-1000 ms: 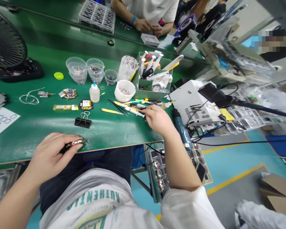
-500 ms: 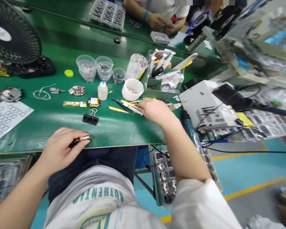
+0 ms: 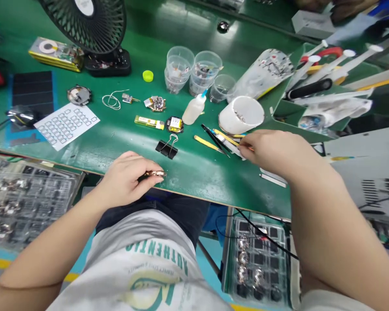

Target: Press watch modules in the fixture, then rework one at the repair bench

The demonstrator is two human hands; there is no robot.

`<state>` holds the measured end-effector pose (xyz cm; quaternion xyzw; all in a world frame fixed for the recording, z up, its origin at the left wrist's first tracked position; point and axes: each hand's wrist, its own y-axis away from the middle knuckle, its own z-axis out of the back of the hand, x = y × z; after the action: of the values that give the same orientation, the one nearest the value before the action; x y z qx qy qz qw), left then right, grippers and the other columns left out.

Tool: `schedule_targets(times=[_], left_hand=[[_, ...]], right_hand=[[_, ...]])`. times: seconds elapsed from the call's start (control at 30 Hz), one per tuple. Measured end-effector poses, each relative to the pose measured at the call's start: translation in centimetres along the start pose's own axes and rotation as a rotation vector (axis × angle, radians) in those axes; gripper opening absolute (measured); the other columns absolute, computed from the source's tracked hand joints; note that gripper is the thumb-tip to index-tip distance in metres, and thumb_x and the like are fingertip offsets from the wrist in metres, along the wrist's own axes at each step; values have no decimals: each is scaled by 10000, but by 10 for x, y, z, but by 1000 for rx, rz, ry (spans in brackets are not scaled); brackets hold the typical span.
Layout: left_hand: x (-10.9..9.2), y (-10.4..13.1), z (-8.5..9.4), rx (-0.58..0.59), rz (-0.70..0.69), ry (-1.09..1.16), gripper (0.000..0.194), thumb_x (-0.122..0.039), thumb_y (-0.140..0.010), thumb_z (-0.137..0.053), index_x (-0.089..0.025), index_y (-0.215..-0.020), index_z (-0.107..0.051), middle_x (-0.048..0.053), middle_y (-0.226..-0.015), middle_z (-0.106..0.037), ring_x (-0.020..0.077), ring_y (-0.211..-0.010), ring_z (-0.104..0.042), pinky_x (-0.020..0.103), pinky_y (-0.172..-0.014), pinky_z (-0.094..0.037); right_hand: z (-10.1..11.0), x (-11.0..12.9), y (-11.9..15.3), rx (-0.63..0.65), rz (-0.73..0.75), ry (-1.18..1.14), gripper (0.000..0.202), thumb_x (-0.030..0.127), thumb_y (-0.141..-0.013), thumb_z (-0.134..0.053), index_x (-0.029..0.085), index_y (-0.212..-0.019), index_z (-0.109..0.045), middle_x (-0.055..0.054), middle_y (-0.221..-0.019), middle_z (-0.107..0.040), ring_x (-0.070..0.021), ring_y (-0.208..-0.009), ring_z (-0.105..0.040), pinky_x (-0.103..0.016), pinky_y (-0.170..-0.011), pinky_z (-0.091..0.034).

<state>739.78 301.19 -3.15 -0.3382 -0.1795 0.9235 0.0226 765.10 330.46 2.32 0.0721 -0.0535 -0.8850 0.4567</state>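
At the bench's front edge my left hand [image 3: 126, 177] is closed, thumb and fingers gripping a shiny rose-gold watch case [image 3: 155, 173] seen edge-on. My right hand [image 3: 272, 149] reaches into a cluster of slim tools, its fingers pinched together; what lies between them is mostly hidden. Just left of those fingertips are black tweezers [image 3: 215, 139] and a yellow-handled tool [image 3: 205, 142]. A black binder clip [image 3: 167, 149] stands between my hands. Behind it lie a round module with a yellow battery [image 3: 174, 124] and a yellow strip [image 3: 149, 122].
A white tub [image 3: 240, 116], a dropper bottle [image 3: 194, 109] and clear cups [image 3: 178, 65] stand behind the tools. Further right are a green tool holder [image 3: 287, 110] and a grey box [image 3: 376, 164]. A fan [image 3: 106, 65] stands at the back left. Below the bench, trays [image 3: 257, 259] hold watch parts.
The view has swung left, so the bench items appear further right. My right hand stays among the tools, fingers slightly more pinched. My left hand still grips the watch case.
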Motion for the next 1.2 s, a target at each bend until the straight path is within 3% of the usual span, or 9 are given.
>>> schedule_targets(times=[0.2, 0.33, 0.4, 0.5, 0.57, 0.67, 0.8, 0.97, 1.2], left_hand=[[0, -1, 0, 0, -15, -10, 119, -345, -1041, -668, -240, -1069, -718, -6, -959, -850, 151, -806, -772, 328, -845, -525], [0, -2, 1, 8, -22, 2, 97, -328, -1044, -672, -238, -1069, -698, -21, -957, -845, 139, -795, -765, 320, -842, -510], [0, -2, 1, 13, -13, 13, 93, -322, -1046, -669, -235, -1067, -696, -26, -960, -844, 132, -792, -763, 319, -843, -503], [0, -2, 2, 21, 8, 19, 109, -335, -1048, -665, -232, -1067, -697, -28, -956, -842, 129, -784, -757, 322, -837, -499], [-1, -2, 2, 25, 20, 16, 121, -344, -1050, -658, -231, -1069, -696, -28, -942, -839, 129, -770, -748, 323, -818, -496], [-2, -2, 2, 20, 26, 4, 129, -345, -1058, -637, -227, -1045, -688, -23, -905, -828, 136, -748, -735, 327, -789, -491], [-3, -2, 1, 21, 58, 9, 134, -350, -1059, -632, -232, -1025, -685, -28, -887, -820, 138, -741, -729, 334, -785, -482], [-3, -3, -1, 0, 64, 29, 113, -340, -1055, -643, -233, -1046, -679, -46, -857, -802, 131, -724, -714, 331, -771, -477], [-4, -4, -1, -11, 61, 31, 113, -340, -1053, -654, -229, -1038, -671, -50, -852, -797, 124, -721, -712, 325, -767, -481]], right_hand=[[9, 1, -5, 149, 4, 208, 257, 297, -971, -596, 211, -738, -665, -102, -745, -710, -206, -614, -606, -369, -625, -389], [27, 5, 22, -68, 4, 204, 252, 278, -1002, -501, 216, -827, -670, -143, -786, -734, -264, -738, -708, -390, -644, -450], [30, 18, 35, -264, 45, 26, 218, 304, -1011, -518, 217, -992, -717, -142, -833, -762, -264, -802, -753, -388, -664, -509], [22, 59, 40, -405, 221, -658, 95, 335, -984, -674, 282, -1056, -707, -70, -900, -804, -210, -753, -780, -354, -662, -603], [10, 94, 32, -326, 350, -1189, 67, 315, -965, -739, 289, -1000, -688, -37, -939, -822, -202, -783, -806, -348, -694, -664], [-9, 135, 18, -54, 446, -1616, 113, 285, -978, -760, 255, -960, -653, -39, -1008, -838, -209, -971, -830, -389, -881, -700], [-25, 150, 14, -37, 380, -1800, 156, 289, -996, -775, 253, -978, -625, -18, -994, -845, -199, -968, -839, -395, -900, -704], [-33, 147, 20, -172, 426, -1749, 130, 158, -970, -777, 218, -974, -662, -63, -1006, -852, -214, -970, -846, -366, -873, -719], [-39, 149, 15, -275, 499, -1756, 268, -11, -908, -748, 225, -1028, -710, -49, -1060, -857, -246, -1053, -842, -478, -1000, -713]])
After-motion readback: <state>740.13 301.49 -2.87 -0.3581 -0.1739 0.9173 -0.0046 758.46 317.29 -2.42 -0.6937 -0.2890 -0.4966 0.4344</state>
